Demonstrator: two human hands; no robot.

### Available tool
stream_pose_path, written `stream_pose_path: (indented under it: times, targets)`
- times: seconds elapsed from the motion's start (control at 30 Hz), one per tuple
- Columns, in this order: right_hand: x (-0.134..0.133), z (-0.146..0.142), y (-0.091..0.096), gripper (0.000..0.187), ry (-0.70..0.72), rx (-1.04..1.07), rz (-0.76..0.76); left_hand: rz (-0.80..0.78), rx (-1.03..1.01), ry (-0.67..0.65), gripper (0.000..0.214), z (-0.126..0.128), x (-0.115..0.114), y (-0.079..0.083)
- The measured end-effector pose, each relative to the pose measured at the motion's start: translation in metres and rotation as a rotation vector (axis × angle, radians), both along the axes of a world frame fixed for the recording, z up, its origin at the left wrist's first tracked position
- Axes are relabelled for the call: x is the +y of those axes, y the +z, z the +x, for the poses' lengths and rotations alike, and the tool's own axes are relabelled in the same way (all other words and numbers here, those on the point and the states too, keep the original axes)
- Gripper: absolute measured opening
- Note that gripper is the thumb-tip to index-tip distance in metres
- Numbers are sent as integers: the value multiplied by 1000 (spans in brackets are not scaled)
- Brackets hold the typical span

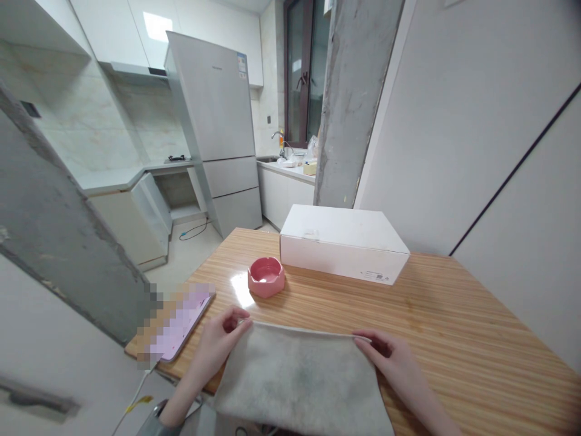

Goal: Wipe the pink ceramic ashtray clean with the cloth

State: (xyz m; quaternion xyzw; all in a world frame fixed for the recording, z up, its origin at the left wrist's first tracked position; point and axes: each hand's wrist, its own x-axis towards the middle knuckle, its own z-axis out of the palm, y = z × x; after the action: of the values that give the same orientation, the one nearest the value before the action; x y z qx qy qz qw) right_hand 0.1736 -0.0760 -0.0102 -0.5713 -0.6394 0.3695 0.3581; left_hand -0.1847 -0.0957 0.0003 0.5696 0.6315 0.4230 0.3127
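A grey, stained cloth (304, 375) is stretched between my two hands at the near edge of the wooden table (445, 315). My left hand (222, 336) pinches its far left corner between thumb and fingers. At the far right corner, my right hand (385, 354) grips it the same way. The cloth's top edge runs almost straight from hand to hand, and its lower part hangs toward me past the table edge. Just beyond the cloth stands a pink, many-sided ashtray (265, 277).
A white cardboard box (342, 245) lies at the back of the table. On the left edge rests a device in a light purple case (181, 327), partly blurred out, near a white cable (135, 396). Behind are a fridge (218, 115), a sink counter and a concrete pillar (354, 103).
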Motion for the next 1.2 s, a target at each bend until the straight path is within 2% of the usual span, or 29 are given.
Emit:
stream_pose_path:
  times: [0.07, 0.17, 0.2, 0.3, 0.37, 0.43, 0.53, 0.6, 0.63, 0.77, 0.87, 0.97, 1.03, 1.13, 1.2]
  targets:
    - [1, -5, -5, 39, -78, -111, 117, 27, 59, 48, 32, 6, 1, -3]
    - [-8, -19, -10, 39, -165, -306, 430, 51, 174, 70, 30, 13, 1, -3]
    - [-13, -27, -10, 39, -144, -371, 533, 56, 208, 68, 29, 15, 1, -3]
    - [-32, -61, -10, 40, 84, -545, 705, 58, 328, 61, 29, 20, 2, -3]
    - [-43, -85, -10, 50, 228, -637, 754, 51, 486, 91, 32, 25, 1, -4]
    - [-48, -104, -15, 63, 300, -703, 763, 36, 681, 151, 36, 28, -3, -3]
    - [-49, -117, -26, 78, 254, -756, 707, -51, 894, 278, 46, 26, -23, 2]
    - [-47, -117, -34, 80, 244, -768, 699, -142, 937, 363, 54, 16, -42, 3]
    - [-47, -116, -37, 80, 246, -776, 702, -166, 906, 369, 55, 9, -52, 2]
    - [-45, -114, -41, 76, 237, -829, 748, -157, 540, 210, 53, -15, -84, -11]
    - [-42, -114, -42, 71, 205, -856, 808, -255, 327, 209, 73, -18, -90, -22]
    - [-41, -111, -47, 65, 158, -861, 855, -286, -43, 135, 86, -11, -84, -22]
    - [-44, -109, -55, 66, 152, -855, 901, -237, -241, 68, 81, -9, -75, -17]
    - [-59, -112, -79, 65, 127, -806, 1002, -286, -338, 11, 65, -11, -57, -7]
    - [-71, -117, -95, 54, -15, -742, 976, -354, -316, -28, 60, -11, -46, 2]
